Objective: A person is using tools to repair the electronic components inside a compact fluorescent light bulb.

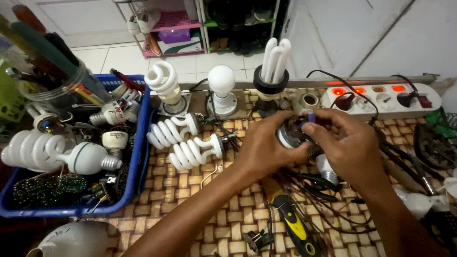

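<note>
My left hand [264, 143] and my right hand [345, 140] meet over the woven mat [190, 190], both gripping a small round lamp base [291, 135] with a dark inner part. My right thumb and forefinger pinch a small purple piece [311, 117] at its top. Two spiral lamp tubes [185, 143] lie just left of my left hand. A yellow-and-black handled tool [293, 223] lies below my hands among black wires [328, 209].
A blue basket [135, 157] full of lamps stands at the left. Three lamps stand upright in sockets at the back: spiral [164, 83], globe [222, 81], tube [275, 59]. A white power strip [381, 97] with lit red switches sits back right. A clear jar [57, 90] holds tools.
</note>
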